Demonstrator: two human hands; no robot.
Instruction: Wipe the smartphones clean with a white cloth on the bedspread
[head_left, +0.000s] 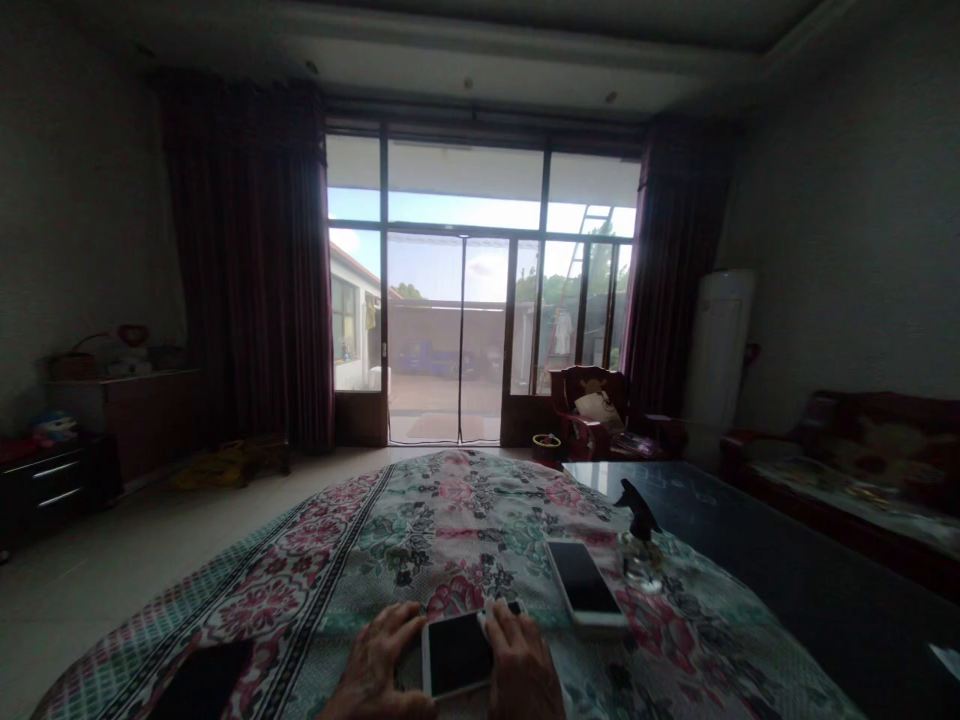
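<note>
A white-framed smartphone (452,655) with a dark screen lies on the flowered tablecloth (352,600) between my hands. My left hand (381,665) grips its left edge, thumb near the lower corner and fingers along the side. Over the phone's right part rests my right hand (523,660), its fingers pressed together and bent down. A small white bit shows at those fingertips; what it is cannot be made out. Just beyond them a dark edge peeks out. To the right lies a second white smartphone (583,580), screen up. Beside it stands a clear spray bottle (641,560) with a black trigger head.
A dark flat object (202,680) lies at the table's front left. To the right is a dark glossy table (720,530). Farther off are a wooden armchair (592,400), a sofa (870,450), a black drawer cabinet (60,480) and a screened doorway (427,350).
</note>
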